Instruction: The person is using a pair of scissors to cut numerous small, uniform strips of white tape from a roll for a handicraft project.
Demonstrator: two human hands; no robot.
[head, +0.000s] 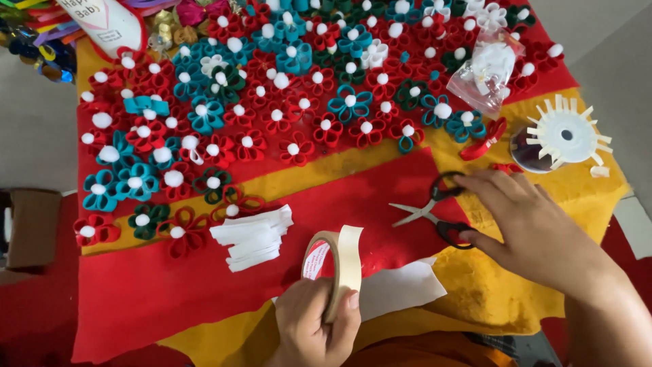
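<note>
Far left: brown box [28,228] on the floor beside the work surface. Top left: heap of coloured strips [30,30] and a white container [109,24] with red trim.

Red felt [170,285] spread over yellow felt [489,285], covering the surface. Upper area crowded with quilled flowers [272,102] in red, teal and dark green, each with a white pompom centre, lying close together and mostly touching.

Left of centre: stack of cut white strips [252,238] lying on the red felt, just below the lowest flowers.

Bottom centre: left hand [316,326] clamped on a tape roll [333,268], thumb across the outer face, fingers behind; roll held upright on edge above the red felt, a short free end standing up from its top. White paper [401,289] flat on the felt just right of the roll.

Right of centre: scissors [435,211] with black handles lying on the red felt, blades parted and pointing left. Right hand [530,224] over the handles, fingers spread loosely, fingertips touching the loops; not closed on them.

Upper right: clear bag [485,71] of white pieces resting on the flowers. Red felt loops [483,139] just below it. Far right: white toothed disc [567,136] on a dark round base, on the yellow felt.
</note>
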